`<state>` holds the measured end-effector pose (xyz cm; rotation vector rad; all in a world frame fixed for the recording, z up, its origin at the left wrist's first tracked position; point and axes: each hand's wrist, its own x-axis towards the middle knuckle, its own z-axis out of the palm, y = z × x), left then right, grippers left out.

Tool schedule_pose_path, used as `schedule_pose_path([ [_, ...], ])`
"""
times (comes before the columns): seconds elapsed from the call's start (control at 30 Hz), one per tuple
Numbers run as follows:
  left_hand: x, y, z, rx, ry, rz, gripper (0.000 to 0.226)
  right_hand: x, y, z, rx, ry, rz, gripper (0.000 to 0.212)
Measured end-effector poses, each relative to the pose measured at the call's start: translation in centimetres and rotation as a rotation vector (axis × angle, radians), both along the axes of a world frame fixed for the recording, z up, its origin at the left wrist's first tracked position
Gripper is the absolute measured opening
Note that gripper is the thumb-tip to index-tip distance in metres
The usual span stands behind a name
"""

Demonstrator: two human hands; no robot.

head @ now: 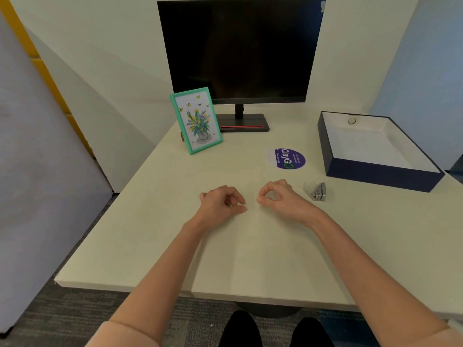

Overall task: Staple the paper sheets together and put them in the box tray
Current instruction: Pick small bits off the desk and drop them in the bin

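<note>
Head cam: both hands hover low over the desk (150, 221). The left hand (220, 204) and right hand (278, 199) have their fingers curled, the right's thumb and forefinger tips meeting. Can't tell if either is pinching anything, and I can't make out paper against the pale top. The stapler (316, 191) lies just right of the right hand, with the box tray (375, 175) beyond it.

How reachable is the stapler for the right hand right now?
Likely yes: the stapler lies just right of the right hand, with only bare desk between them and nothing visible in its fingers.
</note>
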<state>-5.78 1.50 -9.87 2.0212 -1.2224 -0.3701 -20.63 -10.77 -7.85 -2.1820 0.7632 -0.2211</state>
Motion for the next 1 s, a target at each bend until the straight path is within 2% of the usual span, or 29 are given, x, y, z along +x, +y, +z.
schedule_pose_path([
  [0.13, 0.5, 0.5, -0.5, -0.028, 0.03, 0.007, 0.004, -0.2, -0.3, 0.1, 0.013, -0.01, -0.006, 0.007],
  [0.37, -0.7, 0.7, -0.8, -0.041, 0.015, 0.107, 0.019, 0.0, -0.2, 0.1, 0.028, -0.022, -0.001, 0.012],
  [1.0, -1.7, -0.8, -0.8, 0.001, -0.029, 0.189, 0.01, 0.0, -0.4, -0.3, 0.036, -0.028, -0.011, 0.012],
])
